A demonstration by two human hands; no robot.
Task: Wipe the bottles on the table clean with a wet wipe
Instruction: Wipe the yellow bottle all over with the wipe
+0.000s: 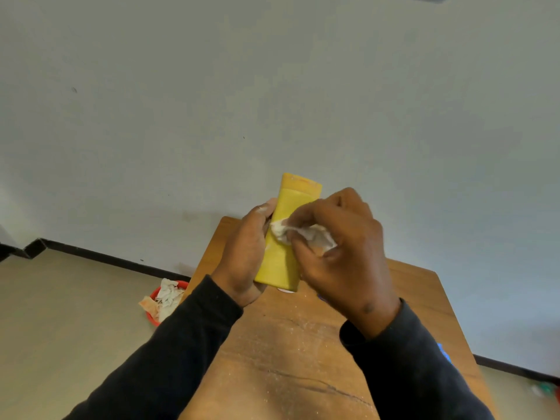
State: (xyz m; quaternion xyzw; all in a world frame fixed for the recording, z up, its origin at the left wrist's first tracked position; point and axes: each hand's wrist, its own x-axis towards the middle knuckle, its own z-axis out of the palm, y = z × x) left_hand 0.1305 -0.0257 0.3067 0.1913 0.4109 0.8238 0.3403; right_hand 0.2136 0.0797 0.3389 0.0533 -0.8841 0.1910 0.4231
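Wooden surface [303, 344] is lying under a yellow bottle [283, 237], which the left hand [242, 253] is gripping aloft while the right hand [339, 247] is pinching a wet wipe [303, 233] against it; hard rubbing could twist the bottle loose.

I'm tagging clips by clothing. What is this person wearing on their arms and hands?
Both arms are covered by long, dark, near-black sleeves, the left sleeve and the right sleeve, plain with no visible markings, ending at the wrists. The left hand and right hand are bare: no gloves, rings or watch show in this view.
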